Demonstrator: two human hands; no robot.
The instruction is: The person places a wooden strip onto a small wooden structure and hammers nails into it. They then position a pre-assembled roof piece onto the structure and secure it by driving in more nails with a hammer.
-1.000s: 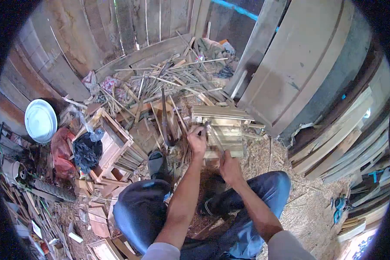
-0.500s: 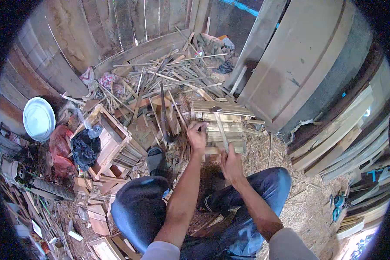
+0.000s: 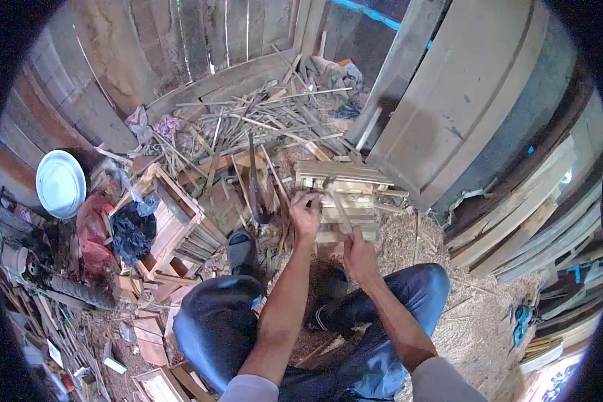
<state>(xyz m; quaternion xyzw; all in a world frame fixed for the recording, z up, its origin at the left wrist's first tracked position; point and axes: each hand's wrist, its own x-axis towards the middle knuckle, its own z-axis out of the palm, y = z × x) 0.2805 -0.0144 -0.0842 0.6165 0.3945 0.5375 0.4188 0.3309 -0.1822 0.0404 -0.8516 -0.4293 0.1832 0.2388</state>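
Observation:
My right hand (image 3: pixel 360 256) is wrapped round the light handle of a hammer (image 3: pixel 340 209). The hammer's dark head lies over a slatted wooden crate (image 3: pixel 363 218), close to my left fingertips. At the crate's left edge, my left hand (image 3: pixel 305 213) has its thumb and fingers pinched together. Whatever is between those fingers is too small to make out. The crate, built of pale parallel slats, sits on the ground in front of my knees, and its near end is partly hidden by my right hand.
Scrap sticks (image 3: pixel 261 117) are heaped behind the crate. To the left stand a wooden box (image 3: pixel 174 208) with a black plastic bag (image 3: pixel 132 231) and a white basin (image 3: pixel 60 184). Planks (image 3: pixel 516 208) lean at the right, and sawdust (image 3: pixel 472 311) covers the floor there.
The hammer head has come down and slightly left, nearer my left fingertips. My left hand stays at the crate's edge.

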